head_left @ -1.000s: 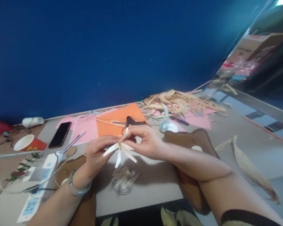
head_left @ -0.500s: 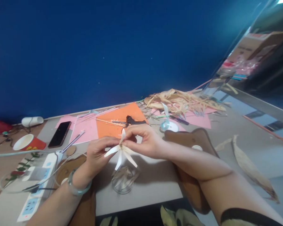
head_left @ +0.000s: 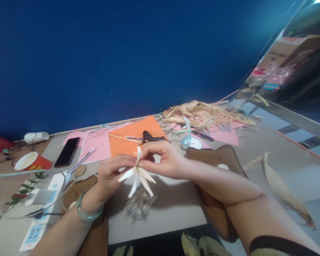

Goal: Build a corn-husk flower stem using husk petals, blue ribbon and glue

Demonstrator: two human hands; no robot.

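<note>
A pale flower (head_left: pixel 137 173) with several narrow petals, seemingly of dried husk, is held up between my two hands. My right hand (head_left: pixel 164 159) pinches a petal near the flower's centre between thumb and forefinger. From the other side my left hand (head_left: pixel 110 174), with a jade-coloured bangle at the wrist, grips the flower's base; its fingertips are partly hidden behind the petals. Just below stands a clear round container (head_left: pixel 138 209) with pale strips in it. A black glue gun (head_left: pixel 149 137) lies behind my right hand on an orange sheet (head_left: pixel 122 149).
Dried husks (head_left: pixel 197 112) are heaped at the back, near a ribbon roll (head_left: pixel 193 143). On the left are a phone (head_left: pixel 67 152), a red paper cup (head_left: pixel 33 161) and a power strip (head_left: pixel 38 222) with cables. One long husk (head_left: pixel 282 190) lies at the right.
The flower's lower petals have tipped slightly downward and spread a little. Both hands stay in nearly the same place, still holding it.
</note>
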